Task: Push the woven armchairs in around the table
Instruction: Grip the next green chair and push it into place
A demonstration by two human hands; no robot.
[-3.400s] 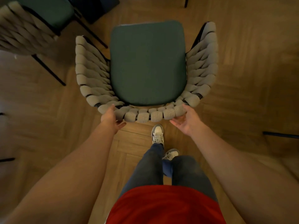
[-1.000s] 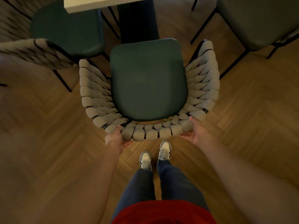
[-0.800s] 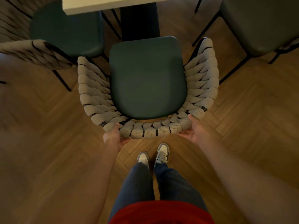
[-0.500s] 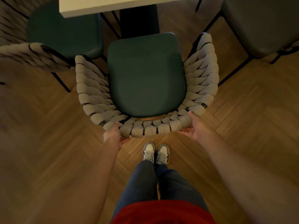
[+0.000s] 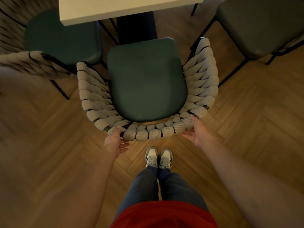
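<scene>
The left hand [image 5: 115, 141] is at the lower-left part of the curved back of the woven armchair [image 5: 146, 83], w/ the thumb lying on the top of the woven rim and the fingers reaching under it; the fingers look relaxed and only lightly bent, not closed around the rim. The right hand [image 5: 198, 132] is at the lower-right part of the same back: thumb up against the outer weave, palm turned to the chair, fingers spread below the rim. Both hands are wide, touching the back, holding nothing tight.

The armchair stands in the centre of the frame, w/ a dark green seat cushion [image 5: 146, 79] and thick beige woven bands around the back and arms. Its front edge is near the dark pedestal [image 5: 136, 25] of the table [image 5: 125, 7], which is at the top centre; the seat is not under the white tabletop.

In the upper left of the frame there is a second woven armchair [image 5: 49, 41], its green seat partly under the table corner. In the upper right is a grey-seated chair [image 5: 261, 25] w/ thin black legs, apart from the middle one.

At the bottom centre: the person's sneakers [image 5: 158, 157], side by side just behind the chair back, jeans and a red shirt [image 5: 164, 214]. The floor [image 5: 57, 145] is wooden herringbone parquet.
</scene>
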